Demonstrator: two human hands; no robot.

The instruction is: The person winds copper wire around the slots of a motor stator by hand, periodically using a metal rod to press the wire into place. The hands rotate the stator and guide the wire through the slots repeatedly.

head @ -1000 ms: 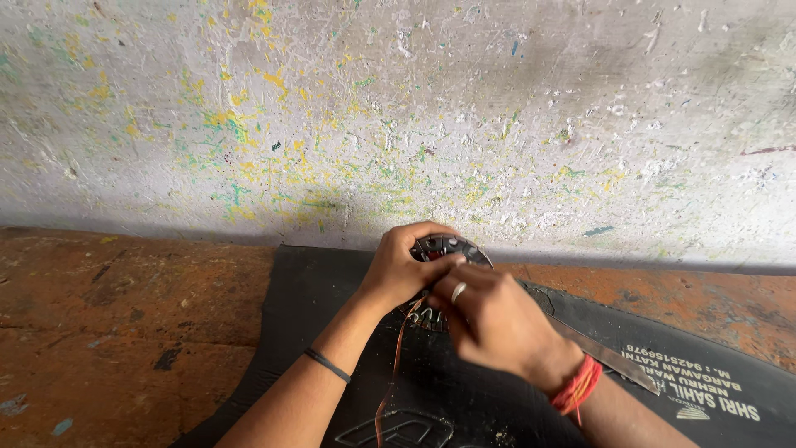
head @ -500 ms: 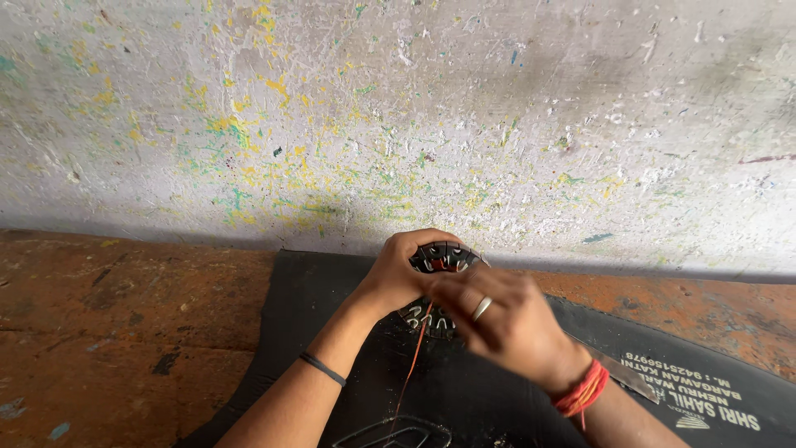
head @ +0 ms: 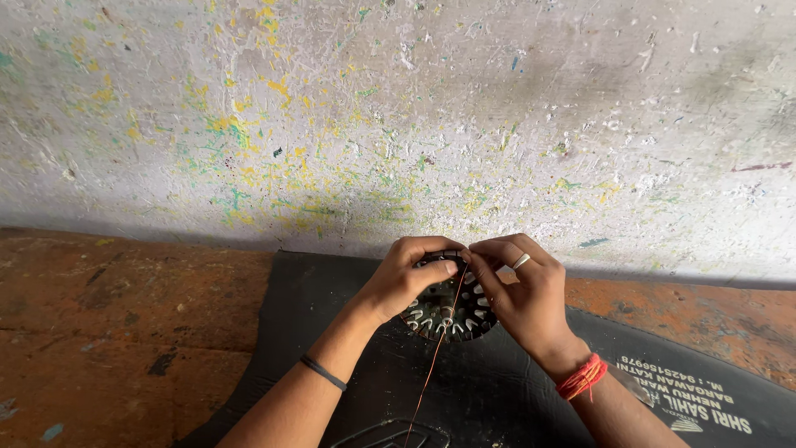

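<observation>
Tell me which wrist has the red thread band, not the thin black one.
The right hand wears the red thread band at its wrist. The left hand has only a thin black band, farther up the forearm.

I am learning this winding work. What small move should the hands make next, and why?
Probably pull the wire snug into its slot. The left hand steadies the round slotted core, the right hand pinches at its top edge, and the thin copper wire hangs loosely down across the core to the black mat.

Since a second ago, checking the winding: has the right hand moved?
Yes. The right hand has risen toward the wall, from over the round slotted core to its right side.
</observation>
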